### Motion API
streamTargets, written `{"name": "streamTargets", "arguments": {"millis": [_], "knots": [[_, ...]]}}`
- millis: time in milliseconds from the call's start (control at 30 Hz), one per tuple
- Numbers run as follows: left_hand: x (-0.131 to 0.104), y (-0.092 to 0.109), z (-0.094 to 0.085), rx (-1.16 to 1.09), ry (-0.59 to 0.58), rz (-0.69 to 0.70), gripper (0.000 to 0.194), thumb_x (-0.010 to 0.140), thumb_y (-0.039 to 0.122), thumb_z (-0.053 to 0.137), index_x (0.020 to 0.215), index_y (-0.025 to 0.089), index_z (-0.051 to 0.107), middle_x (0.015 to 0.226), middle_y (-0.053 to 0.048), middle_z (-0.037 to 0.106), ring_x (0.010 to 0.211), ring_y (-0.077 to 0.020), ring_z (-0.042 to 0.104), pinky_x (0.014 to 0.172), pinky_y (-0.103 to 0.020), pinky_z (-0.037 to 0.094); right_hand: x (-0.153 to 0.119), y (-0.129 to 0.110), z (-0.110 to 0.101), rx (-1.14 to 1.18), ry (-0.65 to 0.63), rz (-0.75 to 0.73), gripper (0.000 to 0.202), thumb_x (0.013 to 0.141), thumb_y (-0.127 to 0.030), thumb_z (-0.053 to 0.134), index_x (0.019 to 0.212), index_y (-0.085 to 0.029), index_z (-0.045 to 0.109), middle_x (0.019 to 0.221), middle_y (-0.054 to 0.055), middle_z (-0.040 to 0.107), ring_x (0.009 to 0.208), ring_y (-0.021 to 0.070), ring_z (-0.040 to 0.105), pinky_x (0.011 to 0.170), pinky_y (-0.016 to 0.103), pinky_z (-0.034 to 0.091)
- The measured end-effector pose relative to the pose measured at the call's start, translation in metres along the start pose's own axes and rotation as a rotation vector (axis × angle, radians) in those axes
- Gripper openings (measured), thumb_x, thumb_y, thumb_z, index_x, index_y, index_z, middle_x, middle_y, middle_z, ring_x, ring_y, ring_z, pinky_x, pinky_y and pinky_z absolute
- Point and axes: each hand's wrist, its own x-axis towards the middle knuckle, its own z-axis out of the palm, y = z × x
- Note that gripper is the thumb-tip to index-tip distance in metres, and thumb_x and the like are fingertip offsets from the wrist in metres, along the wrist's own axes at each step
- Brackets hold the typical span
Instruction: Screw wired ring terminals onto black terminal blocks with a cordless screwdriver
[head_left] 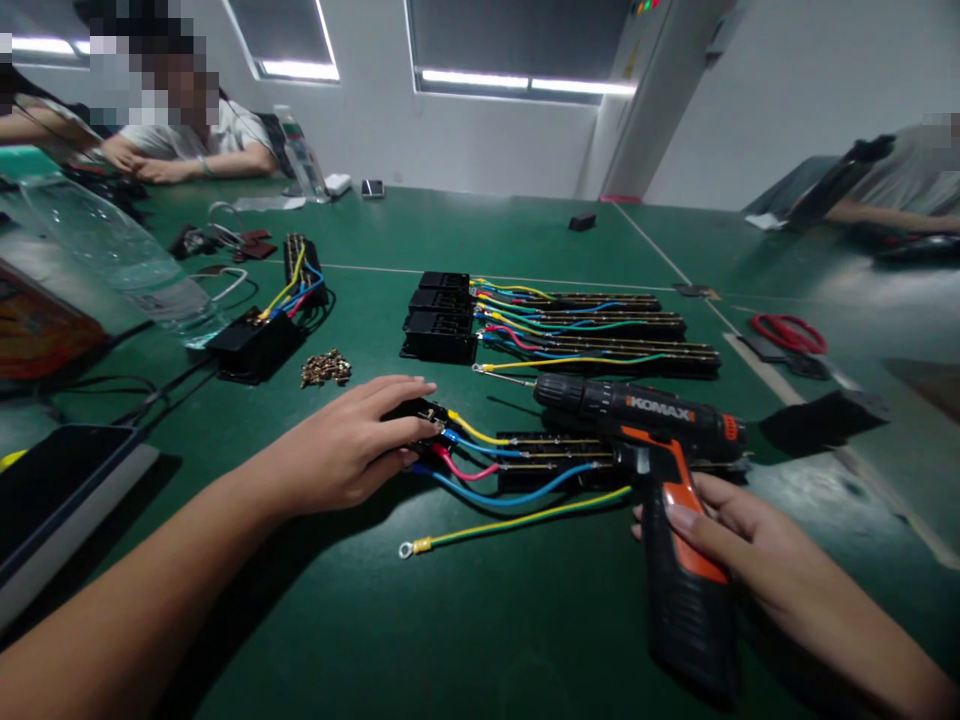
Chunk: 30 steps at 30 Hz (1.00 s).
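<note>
Our left hand (356, 445) has fingers and thumb closed on one black block (409, 410); our right hand (739, 525), well apart, is wrapped around one black-and-orange drill (641, 408). Between our hands, four wires (495, 502), one yellow, one red, two blue, join block to brass-railed strip (517, 480). Nearer us lies one ring-ended yellow-green wire (517, 522); beyond our hands, three similar assemblies (439, 340).

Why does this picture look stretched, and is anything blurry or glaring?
Head view: the clear plastic bottle with a teal cap leans outward, probably from wide-angle distortion; head view: bright strips glare along the bottom of the dark grey window panels; head view: the right edge looks soft, while white lettering on the black-and-orange cordless drill is readable.
</note>
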Motion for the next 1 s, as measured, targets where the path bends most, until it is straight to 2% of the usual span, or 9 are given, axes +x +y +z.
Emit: {"name": "streamTargets", "arguments": {"millis": [100, 200, 367, 533, 833, 933, 1000], "knots": [[0.000, -0.001, 0.000, -0.001, 0.000, 0.001, 0.032, 0.094, 0.020, 0.053, 0.125, 0.023, 0.062, 0.151, -0.014, 0.042, 0.141, -0.0330, 0.041, 0.110, -0.055, 0.045, -0.003, -0.004, 0.007, 0.187, 0.001, 0.064, 0.032, 0.076, -0.047, 0.078, 0.098, -0.025, 0.071, 0.089, 0.008, 0.075, 0.079, 0.0246, 0.073, 0.067, 0.029, 0.058], [0.000, -0.002, 0.000, -0.004, 0.001, 0.005, 0.031, 0.095, 0.020, 0.053, 0.124, 0.023, 0.062, 0.149, -0.013, 0.044, 0.139, -0.0319, 0.042, 0.110, -0.053, 0.045, -0.004, -0.008, 0.011, 0.321, -0.035, 0.139, 0.026, 0.077, -0.043, 0.079, 0.095, -0.025, 0.071, 0.091, 0.007, 0.075, 0.080, 0.0210, 0.073, 0.068, 0.024, 0.058], [0.004, -0.002, -0.002, -0.053, -0.008, -0.008, 0.028, 0.095, 0.020, 0.054, 0.120, 0.024, 0.063, 0.134, -0.012, 0.053, 0.122, -0.0279, 0.053, 0.101, -0.046, 0.050, -0.005, -0.010, 0.014, 0.394, 0.023, 0.195, 0.026, 0.075, -0.045, 0.080, 0.088, -0.024, 0.072, 0.083, 0.007, 0.074, 0.070, 0.0198, 0.071, 0.060, 0.024, 0.058], [0.007, -0.002, -0.005, -0.096, -0.029, -0.020, 0.028, 0.095, 0.021, 0.055, 0.121, 0.026, 0.063, 0.128, -0.010, 0.054, 0.116, -0.0253, 0.054, 0.097, -0.041, 0.049, -0.005, -0.011, 0.016, 0.399, 0.081, 0.160, 0.021, 0.072, -0.042, 0.082, 0.080, -0.024, 0.074, 0.078, 0.006, 0.073, 0.066, 0.0188, 0.068, 0.056, 0.024, 0.057], [0.009, -0.006, -0.005, -0.170, -0.032, -0.020, 0.028, 0.093, 0.024, 0.059, 0.121, 0.027, 0.065, 0.126, -0.009, 0.055, 0.113, -0.0241, 0.054, 0.095, -0.038, 0.050, -0.009, -0.013, 0.021, 0.393, 0.127, 0.099, 0.025, 0.072, -0.047, 0.080, 0.081, -0.024, 0.072, 0.077, 0.007, 0.074, 0.064, 0.0207, 0.069, 0.058, 0.027, 0.059], [0.010, -0.009, -0.004, -0.189, -0.043, -0.024, 0.026, 0.094, 0.027, 0.060, 0.120, 0.026, 0.065, 0.125, -0.009, 0.056, 0.113, -0.0241, 0.054, 0.095, -0.038, 0.051, -0.014, -0.014, 0.020, 0.359, 0.143, 0.060, 0.028, 0.073, -0.050, 0.077, 0.086, -0.026, 0.072, 0.084, 0.008, 0.075, 0.068, 0.0239, 0.071, 0.062, 0.031, 0.062], [0.010, -0.011, -0.004, -0.205, -0.055, -0.035, 0.025, 0.093, 0.029, 0.061, 0.118, 0.027, 0.065, 0.125, -0.008, 0.055, 0.114, -0.0238, 0.054, 0.095, -0.039, 0.050, -0.018, -0.014, 0.018, 0.284, 0.165, -0.024, 0.031, 0.076, -0.055, 0.072, 0.091, -0.027, 0.071, 0.089, 0.009, 0.076, 0.072, 0.0257, 0.073, 0.065, 0.034, 0.063]]}}
